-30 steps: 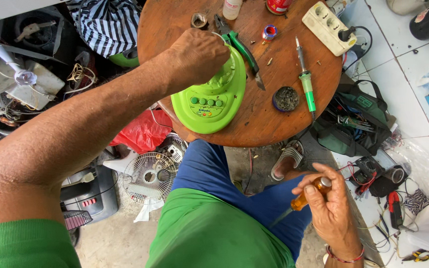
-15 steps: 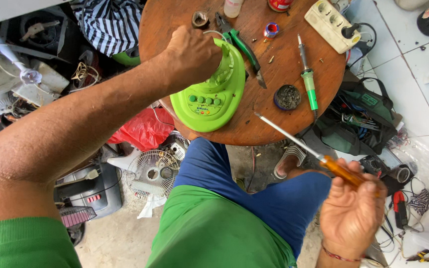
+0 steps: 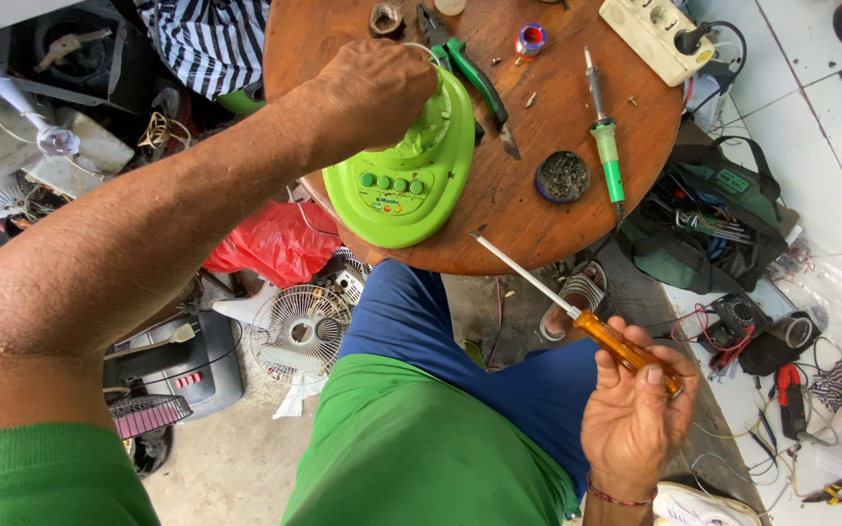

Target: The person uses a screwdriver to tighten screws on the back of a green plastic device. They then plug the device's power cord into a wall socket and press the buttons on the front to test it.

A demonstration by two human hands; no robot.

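One view only, head-worn, looking steeply down over the person's own chest and lap. Near: green shirt fills the bottom edge, blue trousers just beyond. Round wooden table [image 3: 557, 219] sits in the upper middle, its far edge cut by the top of the frame. Left forearm runs diagonally from the lower-left corner up to the left hand [image 3: 372, 88] at the table, large and close to the lens. Right hand [image 3: 635, 419] low at right, nearer the camera than the tabletop. Floor on both sides falls away further: clutter at left, white tiles at right. No second view, so nothing is shared
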